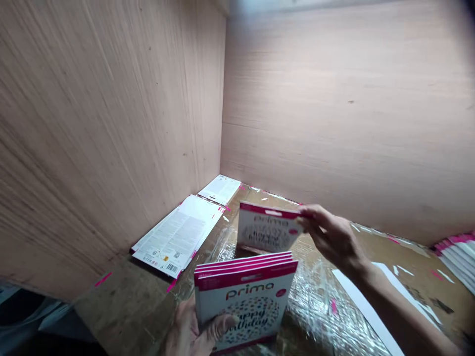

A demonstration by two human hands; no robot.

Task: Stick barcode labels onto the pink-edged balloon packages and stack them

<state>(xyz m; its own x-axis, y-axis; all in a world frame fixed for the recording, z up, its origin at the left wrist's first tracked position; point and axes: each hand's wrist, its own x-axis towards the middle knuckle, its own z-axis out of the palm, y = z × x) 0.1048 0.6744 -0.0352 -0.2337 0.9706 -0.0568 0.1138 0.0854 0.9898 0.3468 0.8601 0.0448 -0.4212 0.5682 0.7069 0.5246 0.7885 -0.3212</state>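
My left hand is closed around a small stack of flat white packets with magenta top bands, printed "prima" and "happy birthday". The thumb presses on the front packet, and the stack is held upright near the camera. Just behind it, my right hand pinches one more packet of the same print by its upper right corner. That packet is slightly blurred and stands nearly upright; its lower edge is partly hidden behind the stack.
Printed white cards lie flat along the left wooden wall, with another card in the corner. A row of packets stands at the right edge. Clear plastic wrap, a white sheet and paper scraps cover the brown surface.
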